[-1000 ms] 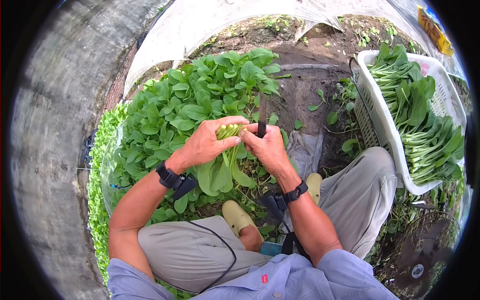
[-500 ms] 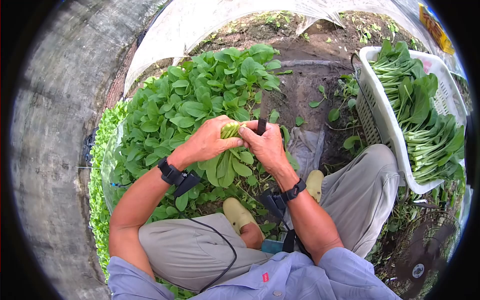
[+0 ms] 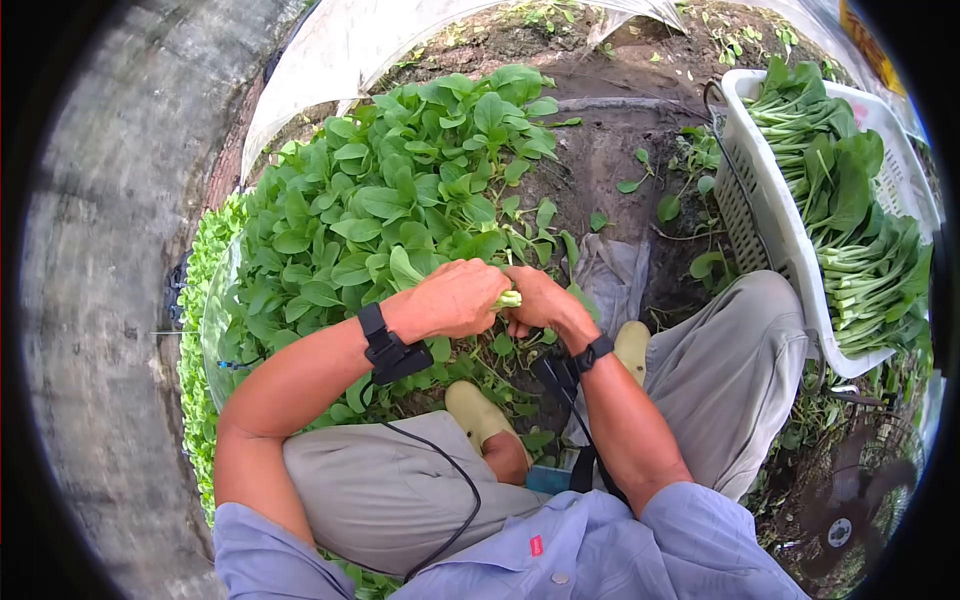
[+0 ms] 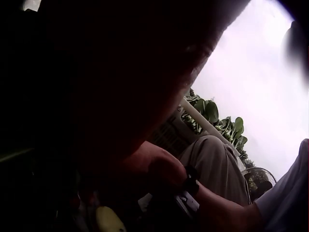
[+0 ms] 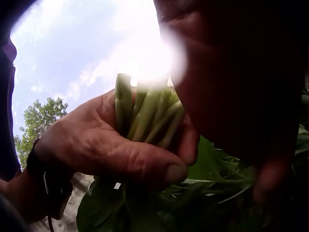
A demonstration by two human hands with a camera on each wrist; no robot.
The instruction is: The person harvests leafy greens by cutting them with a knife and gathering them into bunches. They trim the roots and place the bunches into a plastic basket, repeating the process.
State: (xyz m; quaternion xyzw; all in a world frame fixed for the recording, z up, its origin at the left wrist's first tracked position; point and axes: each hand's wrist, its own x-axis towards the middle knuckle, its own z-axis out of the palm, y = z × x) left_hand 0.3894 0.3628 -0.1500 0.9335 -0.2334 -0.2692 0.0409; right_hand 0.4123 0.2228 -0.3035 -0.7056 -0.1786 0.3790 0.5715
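Observation:
My left hand point(image 3: 455, 298) grips a bunch of leafy greens point(image 5: 149, 113), its thumb laid across the stems. The pale cut stem ends point(image 3: 510, 299) poke out beside the fingers, pointing toward my right hand in the head view. Close against it is my right hand point(image 3: 545, 300), fingers curled and turned downward over the plants. The knife seen in that hand half a second ago is hidden now. Dense leafy plants point(image 3: 370, 200) grow just beyond both hands. In the right wrist view, leaves of the bunch point(image 5: 104, 205) hang below my left hand.
A white plastic basket point(image 3: 745, 190) holding cut greens point(image 3: 865, 265) stands at the right, beside my raised knee point(image 3: 750, 310). Below it is a fan point(image 3: 840, 530). Pale plastic sheeting point(image 3: 330, 60) arches over the back, and a grey strip point(image 3: 110, 300) runs along the left.
Both hands have turned and dropped a little nearer my body. The stem ends that faced up now point right; the knife blade and handle have gone out of sight.

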